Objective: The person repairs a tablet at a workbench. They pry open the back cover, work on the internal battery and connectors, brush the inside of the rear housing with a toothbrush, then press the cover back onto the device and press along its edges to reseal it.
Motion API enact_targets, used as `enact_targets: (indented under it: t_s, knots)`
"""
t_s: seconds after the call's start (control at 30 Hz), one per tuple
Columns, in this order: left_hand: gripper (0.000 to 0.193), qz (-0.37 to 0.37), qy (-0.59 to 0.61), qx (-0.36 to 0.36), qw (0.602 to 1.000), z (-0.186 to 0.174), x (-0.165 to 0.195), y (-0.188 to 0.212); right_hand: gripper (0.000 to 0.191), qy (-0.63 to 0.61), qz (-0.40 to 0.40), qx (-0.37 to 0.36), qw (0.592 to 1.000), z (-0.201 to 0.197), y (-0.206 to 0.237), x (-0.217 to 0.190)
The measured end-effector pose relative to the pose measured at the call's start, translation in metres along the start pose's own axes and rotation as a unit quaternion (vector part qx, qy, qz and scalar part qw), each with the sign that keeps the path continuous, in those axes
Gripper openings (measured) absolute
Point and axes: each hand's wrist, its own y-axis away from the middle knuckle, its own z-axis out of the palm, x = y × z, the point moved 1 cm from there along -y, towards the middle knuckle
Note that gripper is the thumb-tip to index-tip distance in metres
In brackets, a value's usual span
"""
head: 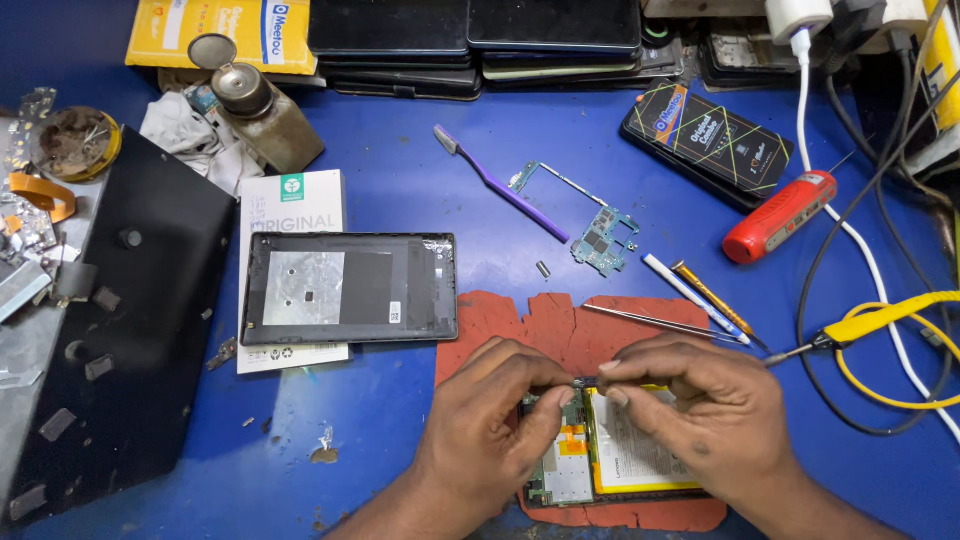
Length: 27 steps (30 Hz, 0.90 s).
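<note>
Under both hands (590, 415), opened tablet (610, 455) on red mat (560, 325)

The left hand (490, 420) and right hand (690, 410) hide the opened tablet's (610, 455) top edge.

We see a yellow flat package (218, 32) with a white and blue panel at the top left edge of the blue table. Below it lies a white box (292, 205) with a small green mark, half covered by a grey tablet back cover. At the top right lies a black rectangular package (708, 138) with thin coloured lines and an orange corner. Dark tablet screens (470, 30) are stacked along the top edge.
</note>
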Motion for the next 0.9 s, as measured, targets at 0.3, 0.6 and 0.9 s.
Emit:
enact_targets:
  t_s: [0.3,0.6,0.9]
  knots:
    - [0.009,0.016,0.009,0.006,1.000,0.002,-0.002,0.003,0.032,-0.046,-0.040,0.008,0.998,0.011,0.004,0.000]
    - [0.009,0.018,0.009,0.003,1.000,0.003,-0.003,0.004,0.033,-0.023,-0.053,0.006,0.998,0.012,0.005,0.001]
    - [0.009,0.033,-0.003,-0.001,0.999,0.002,-0.003,0.003,0.033,0.047,-0.095,0.010,0.994,0.013,0.005,-0.002]
